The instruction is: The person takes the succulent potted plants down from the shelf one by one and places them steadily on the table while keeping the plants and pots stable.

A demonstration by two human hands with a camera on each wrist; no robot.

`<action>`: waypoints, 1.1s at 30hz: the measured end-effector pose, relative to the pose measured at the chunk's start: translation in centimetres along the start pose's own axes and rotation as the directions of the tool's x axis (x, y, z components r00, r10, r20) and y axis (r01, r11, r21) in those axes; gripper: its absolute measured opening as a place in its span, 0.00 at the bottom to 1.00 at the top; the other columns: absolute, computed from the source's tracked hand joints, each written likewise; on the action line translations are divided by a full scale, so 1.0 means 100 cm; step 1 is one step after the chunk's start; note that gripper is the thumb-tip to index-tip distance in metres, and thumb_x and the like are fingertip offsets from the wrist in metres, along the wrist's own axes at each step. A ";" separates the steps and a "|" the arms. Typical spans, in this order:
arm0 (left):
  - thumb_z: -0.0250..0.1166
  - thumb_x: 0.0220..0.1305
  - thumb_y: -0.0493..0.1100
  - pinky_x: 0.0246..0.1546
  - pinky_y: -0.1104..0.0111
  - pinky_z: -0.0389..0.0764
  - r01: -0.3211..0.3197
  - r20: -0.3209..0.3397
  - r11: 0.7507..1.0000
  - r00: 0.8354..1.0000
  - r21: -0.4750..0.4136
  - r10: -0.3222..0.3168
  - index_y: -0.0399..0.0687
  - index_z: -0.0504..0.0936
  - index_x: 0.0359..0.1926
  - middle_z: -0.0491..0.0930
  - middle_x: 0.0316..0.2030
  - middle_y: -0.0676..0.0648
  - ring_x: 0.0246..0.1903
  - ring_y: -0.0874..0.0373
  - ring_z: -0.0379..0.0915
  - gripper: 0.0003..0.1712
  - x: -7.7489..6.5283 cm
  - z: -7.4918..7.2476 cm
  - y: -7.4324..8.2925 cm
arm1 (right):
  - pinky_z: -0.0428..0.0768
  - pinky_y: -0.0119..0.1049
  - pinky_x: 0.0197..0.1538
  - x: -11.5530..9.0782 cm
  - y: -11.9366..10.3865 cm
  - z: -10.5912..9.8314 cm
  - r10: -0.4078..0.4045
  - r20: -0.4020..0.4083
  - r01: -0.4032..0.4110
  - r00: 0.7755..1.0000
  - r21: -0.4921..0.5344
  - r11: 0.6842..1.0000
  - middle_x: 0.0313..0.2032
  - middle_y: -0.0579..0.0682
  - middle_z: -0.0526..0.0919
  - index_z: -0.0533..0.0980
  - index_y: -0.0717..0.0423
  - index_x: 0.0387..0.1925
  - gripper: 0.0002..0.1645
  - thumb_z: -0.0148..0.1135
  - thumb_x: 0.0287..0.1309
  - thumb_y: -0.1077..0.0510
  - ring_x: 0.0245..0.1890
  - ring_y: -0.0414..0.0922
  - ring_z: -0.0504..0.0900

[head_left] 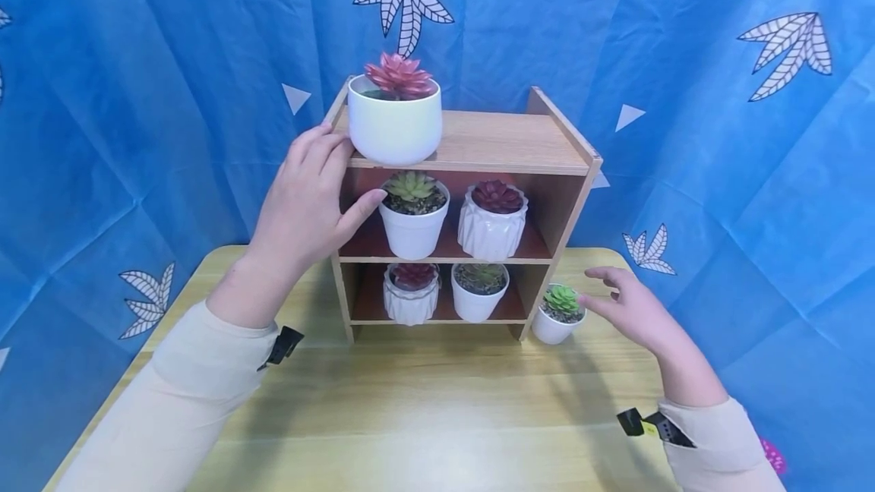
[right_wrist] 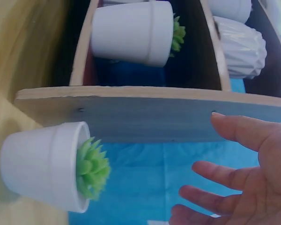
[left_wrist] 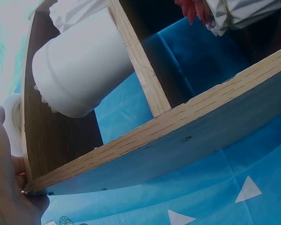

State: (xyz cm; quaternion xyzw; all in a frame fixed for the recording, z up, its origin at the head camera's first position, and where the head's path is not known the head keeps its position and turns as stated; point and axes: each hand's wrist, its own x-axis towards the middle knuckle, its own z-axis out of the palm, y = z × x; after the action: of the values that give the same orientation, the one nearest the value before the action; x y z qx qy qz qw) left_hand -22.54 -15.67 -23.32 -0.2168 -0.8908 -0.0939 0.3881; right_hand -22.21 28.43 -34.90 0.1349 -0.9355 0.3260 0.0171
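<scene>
A wooden shelf holds several potted succulents. My left hand is at its upper left corner, fingertips right by the white bowl-shaped pot with a pink succulent on top. Its thumb extends toward the white pot with a pale green succulent on the middle level. In the left wrist view, the left fingers lie at the shelf's corner. My right hand hovers with fingers apart and nothing held, near a small white pot with a bright green succulent on the table, right of the shelf.
A ribbed white pot with a dark red succulent shares the middle level. On the bottom level stand another ribbed pot and a smooth white pot. The wooden table extends in front; a blue patterned curtain hangs behind and at both sides.
</scene>
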 end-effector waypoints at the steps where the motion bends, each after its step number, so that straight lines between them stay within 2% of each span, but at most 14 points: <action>1: 0.57 0.57 0.65 0.64 0.53 0.56 -0.001 -0.003 1.000 1.000 -0.001 0.001 0.40 0.64 0.64 0.65 0.61 0.39 0.66 0.48 0.49 0.43 0.000 0.000 0.000 | 0.64 0.59 0.58 0.000 -0.003 -0.002 -0.005 -0.003 0.005 1.000 -0.011 1.000 0.59 0.66 0.66 0.64 0.68 0.59 0.37 0.58 0.58 0.45 0.59 0.63 0.63; 13: 0.56 0.58 0.64 0.65 0.53 0.55 -0.012 -0.012 1.000 1.000 -0.001 0.012 0.38 0.65 0.64 0.65 0.61 0.38 0.66 0.47 0.49 0.43 -0.001 0.003 0.001 | 0.63 0.60 0.58 0.004 -0.025 -0.015 -0.052 -0.025 0.050 0.998 -0.053 0.997 0.59 0.63 0.67 0.64 0.65 0.59 0.36 0.56 0.59 0.43 0.60 0.62 0.63; 33: 0.57 0.58 0.64 0.65 0.53 0.54 -0.008 -0.020 1.000 1.000 -0.011 0.008 0.39 0.64 0.64 0.65 0.61 0.38 0.66 0.47 0.49 0.43 0.000 0.002 -0.001 | 0.64 0.59 0.58 0.009 -0.063 -0.034 -0.031 -0.072 0.024 0.997 -0.086 0.996 0.61 0.62 0.64 0.61 0.61 0.63 0.41 0.56 0.57 0.39 0.60 0.61 0.63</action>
State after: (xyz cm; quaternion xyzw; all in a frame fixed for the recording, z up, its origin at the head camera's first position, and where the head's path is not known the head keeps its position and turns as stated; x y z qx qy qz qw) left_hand -22.65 -15.68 -23.47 -0.2215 -0.8855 -0.0996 0.3962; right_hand -21.60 25.58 -28.25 0.1350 -0.9454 0.2901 0.0614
